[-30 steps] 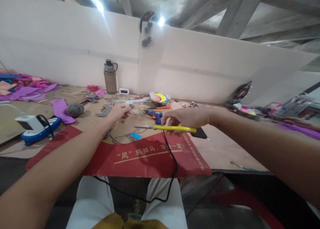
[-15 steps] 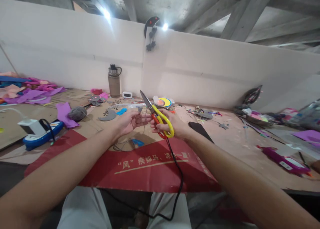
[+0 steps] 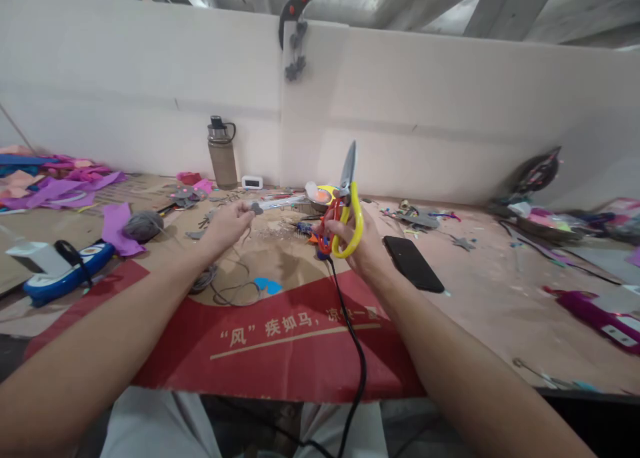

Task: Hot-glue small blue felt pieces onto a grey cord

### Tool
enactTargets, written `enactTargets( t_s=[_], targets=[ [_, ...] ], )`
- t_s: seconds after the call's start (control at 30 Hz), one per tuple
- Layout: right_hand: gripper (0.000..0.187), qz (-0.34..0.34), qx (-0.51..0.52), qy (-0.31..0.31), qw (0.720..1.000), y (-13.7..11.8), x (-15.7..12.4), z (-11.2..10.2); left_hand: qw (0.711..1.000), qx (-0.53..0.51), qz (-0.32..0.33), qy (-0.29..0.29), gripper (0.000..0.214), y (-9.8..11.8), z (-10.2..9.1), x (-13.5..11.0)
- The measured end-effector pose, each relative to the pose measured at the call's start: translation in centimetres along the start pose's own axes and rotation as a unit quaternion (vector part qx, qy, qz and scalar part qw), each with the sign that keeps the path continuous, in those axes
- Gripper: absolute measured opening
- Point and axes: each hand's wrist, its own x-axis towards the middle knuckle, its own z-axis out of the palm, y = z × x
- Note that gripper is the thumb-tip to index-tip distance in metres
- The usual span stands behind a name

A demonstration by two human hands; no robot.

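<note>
My left hand (image 3: 227,226) is closed in a pinch on a small grey felt piece (image 3: 257,208), with a thin strand hanging below the fingers. My right hand (image 3: 364,238) grips scissors (image 3: 349,171) with one yellow and one red handle, their blades together and pointing up. Under my left hand a loose grey cord (image 3: 235,291) curls over brown and red cardboard. Close to it lie blue cut pieces (image 3: 269,285). A black cable runs down from beneath my right hand across the red cardboard (image 3: 295,351).
A black phone (image 3: 414,263) lies to the right of my right hand. Farther back stand a bottle (image 3: 223,155) and a small white clock (image 3: 252,183). At left are a grey yarn ball (image 3: 143,226), a blue power strip (image 3: 70,275) and purple felt. A magenta glue gun (image 3: 595,315) rests at right.
My hands have moved apart: the left one went left with the grey felt piece, the right one slightly right. The scissors have turned from leaning left to nearly upright.
</note>
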Motion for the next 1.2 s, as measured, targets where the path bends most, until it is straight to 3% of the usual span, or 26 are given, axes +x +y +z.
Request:
enactTargets(
  t_s=[0.1, 0.2, 0.3, 0.37, 0.43, 0.53, 0.8, 0.97, 1.2],
  targets=[
    [0.041, 0.01, 0.012, 0.029, 0.999, -1.0, -0.1, 0.4, 0.983, 0.145, 0.112, -0.021, 0.01, -0.4, -0.1, 0.1],
    [0.036, 0.039, -0.004, 0.006, 0.999, -1.0, -0.6, 1.0, 0.98, 0.129, 0.15, 0.0, 0.011, 0.0, -0.5, 0.1],
    [0.037, 0.041, -0.039, -0.072, 0.996, -0.2, -1.4, 1.2, 0.994, 0.028, 0.101, -0.023, 0.017, 0.8, -0.5, -0.3],
    [0.042, 0.03, -0.077, -0.119, 0.989, 0.4, -1.7, 1.1, 0.993, -0.092, 0.047, -0.049, 0.021, 1.2, -0.1, -0.8],
    [0.045, 0.041, -0.106, -0.145, 0.983, 0.6, -2.1, 1.1, 0.976, -0.209, -0.006, -0.063, 0.02, 1.6, 0.4, -1.2],
    [0.035, 0.104, -0.096, -0.165, 0.976, 0.3, -2.5, 1.5, 0.948, -0.306, -0.059, -0.066, 0.017, 1.9, 0.8, -1.7],
    [0.027, 0.173, -0.072, -0.239, 0.953, -0.7, -3.3, 1.6, 0.946, -0.319, -0.048, -0.028, 0.019, 2.0, 0.3, -1.5],
    [0.028, 0.206, -0.065, -0.249, 0.944, -0.2, -3.3, 1.3, 0.957, -0.287, -0.021, -0.023, 0.021, 1.8, 0.4, -1.5],
    [0.032, 0.252, -0.061, -0.258, 0.931, -0.1, -3.4, 1.3, 0.945, -0.325, -0.031, -0.029, 0.02, 1.8, 0.1, -1.4]
  ],
)
